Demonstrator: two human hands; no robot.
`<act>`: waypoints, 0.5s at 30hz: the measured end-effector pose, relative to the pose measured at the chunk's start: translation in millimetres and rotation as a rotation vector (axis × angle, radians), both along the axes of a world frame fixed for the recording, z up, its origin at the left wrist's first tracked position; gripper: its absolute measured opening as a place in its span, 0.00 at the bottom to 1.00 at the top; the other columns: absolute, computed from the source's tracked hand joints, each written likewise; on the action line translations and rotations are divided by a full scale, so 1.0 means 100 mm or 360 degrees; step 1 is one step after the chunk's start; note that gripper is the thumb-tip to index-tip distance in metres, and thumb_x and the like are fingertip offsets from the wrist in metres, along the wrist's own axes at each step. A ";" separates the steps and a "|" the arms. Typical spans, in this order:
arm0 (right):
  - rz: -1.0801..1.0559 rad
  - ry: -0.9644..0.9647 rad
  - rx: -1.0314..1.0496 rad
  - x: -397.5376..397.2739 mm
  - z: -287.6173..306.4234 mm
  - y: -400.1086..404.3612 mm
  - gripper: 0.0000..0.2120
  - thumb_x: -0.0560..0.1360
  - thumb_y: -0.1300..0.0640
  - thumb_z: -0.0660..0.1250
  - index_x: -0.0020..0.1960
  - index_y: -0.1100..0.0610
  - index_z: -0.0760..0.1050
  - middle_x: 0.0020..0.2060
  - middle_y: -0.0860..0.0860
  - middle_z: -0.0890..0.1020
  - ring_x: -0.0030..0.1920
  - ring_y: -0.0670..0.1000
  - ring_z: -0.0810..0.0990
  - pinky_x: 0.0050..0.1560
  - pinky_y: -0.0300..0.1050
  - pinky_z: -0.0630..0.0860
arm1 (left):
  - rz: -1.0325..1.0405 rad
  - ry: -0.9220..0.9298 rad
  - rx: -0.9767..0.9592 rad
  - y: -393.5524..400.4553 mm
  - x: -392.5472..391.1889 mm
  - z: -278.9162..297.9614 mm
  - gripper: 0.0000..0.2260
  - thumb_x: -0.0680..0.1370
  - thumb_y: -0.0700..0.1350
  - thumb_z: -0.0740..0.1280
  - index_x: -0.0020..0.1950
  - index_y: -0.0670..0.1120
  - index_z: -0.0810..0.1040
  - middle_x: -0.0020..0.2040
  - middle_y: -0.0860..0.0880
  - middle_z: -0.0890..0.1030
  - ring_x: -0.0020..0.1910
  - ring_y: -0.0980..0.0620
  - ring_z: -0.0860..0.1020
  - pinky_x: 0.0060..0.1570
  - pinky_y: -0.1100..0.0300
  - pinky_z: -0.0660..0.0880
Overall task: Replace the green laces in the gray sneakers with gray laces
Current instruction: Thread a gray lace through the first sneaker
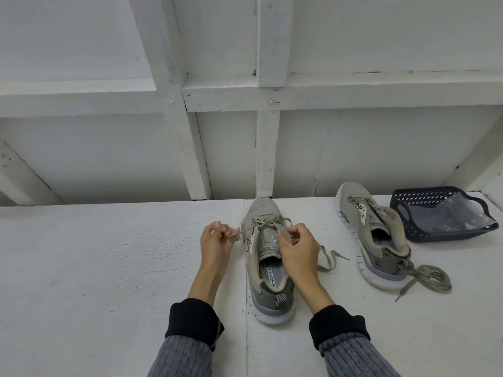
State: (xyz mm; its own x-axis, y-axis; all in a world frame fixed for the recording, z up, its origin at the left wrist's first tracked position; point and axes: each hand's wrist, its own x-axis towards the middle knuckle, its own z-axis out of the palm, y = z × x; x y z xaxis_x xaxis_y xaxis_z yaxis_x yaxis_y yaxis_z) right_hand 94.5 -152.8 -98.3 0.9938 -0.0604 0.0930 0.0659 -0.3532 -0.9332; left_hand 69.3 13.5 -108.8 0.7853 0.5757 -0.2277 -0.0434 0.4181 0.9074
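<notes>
Two gray mesh sneakers on a white painted, rough-textured tabletop [109, 268]. I see the near sneaker [265, 270] upright, toe pointing away from me, between my wrists; a printed insole shows inside, the text partly covered by the tongue. My left hand [216, 242] pinches one end of the lace [275, 223], a flat woven one, just left of the shoe; its tip is hard to make out between the fingers. My right hand [298, 247] grips the other run of that lace over the tongue, hiding the upper eyelets; the loose tail trails right onto the table. Lace colour reads grayish, can't tell for sure. The second sneaker [373, 232], unlaced, sits well apart to the right, tilted, a paper tag on it. A coiled spare lace [432, 277] lies touching its heel. Dark perforated plastic basket [446, 213] at far right, tipped, holding crinkled clear plastic; contents unclear. Both sleeves are cut off by the bottom edge.
</notes>
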 end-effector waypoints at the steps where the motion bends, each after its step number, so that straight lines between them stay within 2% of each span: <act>1: 0.0002 -0.0002 0.0007 0.00 0.00 0.00 0.08 0.73 0.61 0.70 0.39 0.54 0.72 0.37 0.52 0.78 0.36 0.47 0.74 0.35 0.35 0.69 | 0.0054 0.0081 0.0175 0.06 -0.03 -0.02 0.13 0.84 0.35 0.52 0.41 0.44 0.66 0.35 0.49 0.69 0.31 0.55 0.69 0.32 0.64 0.73; 3: 0.0010 0.0000 0.0017 0.00 -0.01 0.00 0.07 0.73 0.60 0.70 0.39 0.54 0.73 0.37 0.52 0.78 0.36 0.47 0.74 0.36 0.38 0.71 | 0.0000 0.0323 0.0814 0.17 -0.13 -0.07 0.10 0.84 0.36 0.51 0.46 0.46 0.65 0.37 0.49 0.69 0.31 0.55 0.65 0.31 0.60 0.66; 5: 0.0016 0.0009 0.0019 0.00 -0.01 0.01 0.06 0.73 0.60 0.69 0.39 0.55 0.73 0.37 0.52 0.78 0.36 0.47 0.73 0.36 0.39 0.71 | -0.0174 0.0634 0.1493 0.26 -0.24 -0.16 0.07 0.82 0.35 0.52 0.48 0.46 0.64 0.37 0.48 0.71 0.33 0.52 0.65 0.32 0.56 0.64; 6: 0.0017 0.0011 0.0019 0.00 -0.01 0.01 0.07 0.73 0.60 0.69 0.39 0.55 0.73 0.36 0.52 0.78 0.36 0.47 0.73 0.36 0.38 0.70 | -0.0208 0.0784 0.1688 0.29 -0.26 -0.21 0.07 0.81 0.35 0.52 0.49 0.46 0.65 0.37 0.47 0.72 0.33 0.51 0.66 0.32 0.56 0.64; 8: 0.0012 0.0007 0.0025 0.00 -0.02 0.00 0.07 0.73 0.60 0.70 0.39 0.55 0.73 0.36 0.52 0.78 0.35 0.47 0.72 0.35 0.37 0.69 | -0.0174 0.0856 0.1793 0.30 -0.25 -0.24 0.07 0.81 0.36 0.54 0.49 0.47 0.66 0.39 0.47 0.75 0.36 0.49 0.71 0.34 0.54 0.66; 11: 0.0004 0.0001 0.0031 0.00 -0.01 0.00 0.07 0.73 0.60 0.70 0.39 0.56 0.73 0.36 0.52 0.78 0.35 0.45 0.72 0.34 0.33 0.68 | -0.0217 0.0505 0.1832 0.20 -0.13 -0.22 0.05 0.83 0.46 0.59 0.52 0.51 0.75 0.49 0.53 0.78 0.48 0.50 0.76 0.46 0.52 0.72; 13: 0.0001 -0.0006 0.0033 0.00 -0.01 0.00 0.07 0.73 0.60 0.70 0.39 0.56 0.73 0.36 0.51 0.78 0.34 0.45 0.72 0.34 0.33 0.67 | -0.0356 0.0339 0.1872 0.10 -0.04 -0.18 0.08 0.82 0.53 0.61 0.53 0.55 0.79 0.54 0.58 0.79 0.54 0.54 0.74 0.55 0.51 0.68; 15: -0.0002 -0.0003 0.0031 0.00 -0.01 0.00 0.06 0.73 0.60 0.70 0.40 0.56 0.73 0.36 0.51 0.78 0.35 0.44 0.72 0.34 0.34 0.68 | -0.0425 0.0277 0.1926 0.00 0.03 -0.12 0.05 0.81 0.53 0.64 0.51 0.57 0.80 0.53 0.62 0.77 0.56 0.56 0.73 0.58 0.50 0.65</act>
